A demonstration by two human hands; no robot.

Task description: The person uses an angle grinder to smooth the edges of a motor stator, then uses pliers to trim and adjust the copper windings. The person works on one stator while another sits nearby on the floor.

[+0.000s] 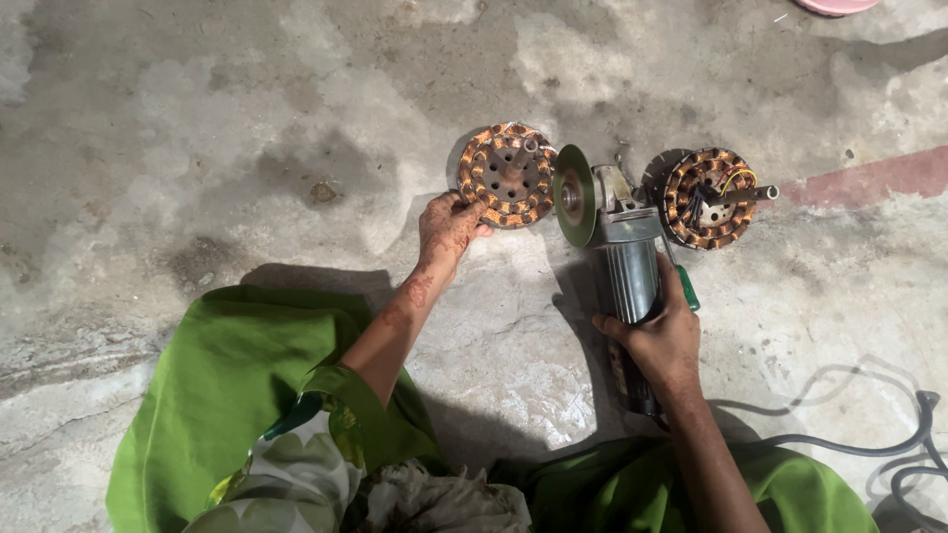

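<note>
- My left hand (449, 229) rests on the lower left edge of a stator (507, 175), fingers (464, 205) curled against its copper windings, steadying it on the concrete floor (247, 148).
- My right hand (660, 341) is wrapped tight round the grinder (624, 265) body, fingers pressed together.
- The grinder's green disc (574, 194) stands upright just beside the stator's right edge; I cannot tell whether they touch.
- A second stator (709, 198), with a shaft pointing right and loose wires, lies right of the grinder head.
- A grey cable (869, 446) trails across the floor at lower right.
- Green cloth (227, 395) covers my knees below.
</note>
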